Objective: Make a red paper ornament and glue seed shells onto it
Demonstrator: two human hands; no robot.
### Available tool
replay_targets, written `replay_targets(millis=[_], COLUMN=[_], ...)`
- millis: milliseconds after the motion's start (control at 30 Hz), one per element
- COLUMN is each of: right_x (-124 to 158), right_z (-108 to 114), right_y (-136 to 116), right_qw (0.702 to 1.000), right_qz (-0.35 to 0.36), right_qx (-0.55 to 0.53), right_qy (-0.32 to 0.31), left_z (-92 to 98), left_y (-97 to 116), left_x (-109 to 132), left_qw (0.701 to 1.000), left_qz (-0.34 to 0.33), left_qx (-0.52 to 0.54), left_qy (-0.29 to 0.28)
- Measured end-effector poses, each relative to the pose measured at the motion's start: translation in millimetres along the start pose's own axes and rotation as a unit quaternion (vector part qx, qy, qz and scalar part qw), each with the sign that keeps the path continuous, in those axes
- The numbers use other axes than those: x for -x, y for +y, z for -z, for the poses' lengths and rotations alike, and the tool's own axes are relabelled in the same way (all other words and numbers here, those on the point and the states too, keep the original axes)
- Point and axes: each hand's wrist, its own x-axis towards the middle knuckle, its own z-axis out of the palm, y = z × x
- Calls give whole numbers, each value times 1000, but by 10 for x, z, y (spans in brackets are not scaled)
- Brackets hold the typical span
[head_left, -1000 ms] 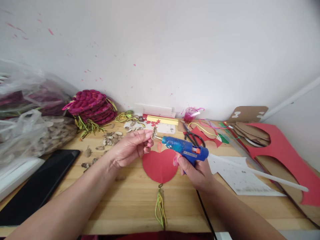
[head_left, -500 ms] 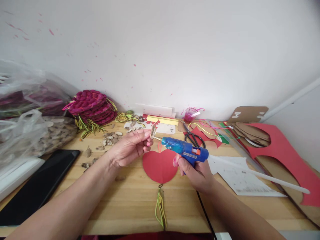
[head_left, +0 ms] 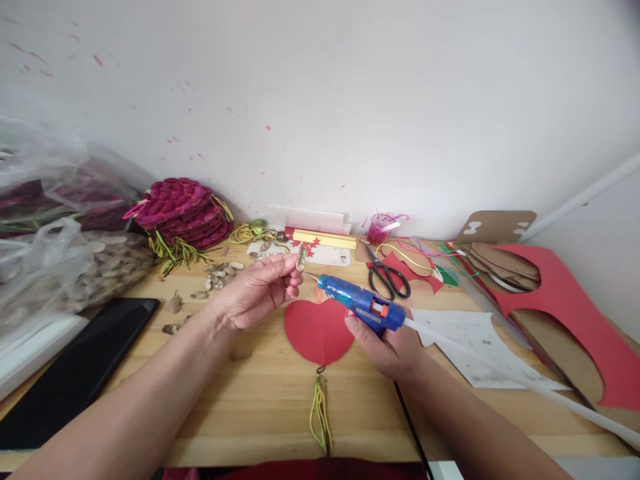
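Note:
My left hand [head_left: 263, 287] pinches a peanut shell [head_left: 301, 257] upright between thumb and fingertips. Wrapped round the handle of a blue glue gun [head_left: 357, 300] is my right hand [head_left: 387, 343]; the nozzle points left, just right of and below the shell, with a small gap. A long white glue stick trails from the gun's rear. Beneath both hands lies a red paper heart shape [head_left: 317, 337] with a yellow-green string tassel [head_left: 320, 417] at its lower tip. Several loose peanut shells [head_left: 215, 275] lie left of my left hand.
At the left are a black tablet-like slab [head_left: 80, 373], a plastic bag of shells [head_left: 115, 267] and a stack of magenta pieces [head_left: 175, 210]. Scissors [head_left: 387, 277], a yellow strip [head_left: 325, 239] and a pink cup [head_left: 380, 230] sit behind. Red cut-out card [head_left: 565, 293] and white paper [head_left: 480, 343] lie right.
The glue gun's nozzle has drawn back from the shell, slightly down and right of it, and the gun's rear has dipped. My left hand has turned the shell a little.

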Motion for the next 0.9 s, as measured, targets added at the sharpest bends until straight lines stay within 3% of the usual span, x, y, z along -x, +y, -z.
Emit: replay_targets(millis=[133,233,367,500,633,767,900], right_x=[-70,-143,-188,-179,-180,-188,-188], right_z=[-34,-70,-121,-162,-177,-172,-160], right_y=[44,108,177,201,210,173,118], right_qw=[996,980,960,957,952,949,953], right_qz=[-67,-141,-201,-207,-226,-245,-249], right_qx=[-27,-115,-168,-178,-184,-180,-157], right_qy=[45,76,99,97,93,88,70], left_z=[18,32,36,64,89,62,36], left_y=[60,53,-48,-164,-221,-245,-261], left_x=[18,31,40,44,51,73,91], left_qw=[994,964,875,793,708,672,663], left_qz=[-23,-56,-123,-189,-195,-177,-163], left_qx=[-97,-252,-467,-580,-678,-718,-729], left_qy=[49,65,39,-4,-44,-46,-41])
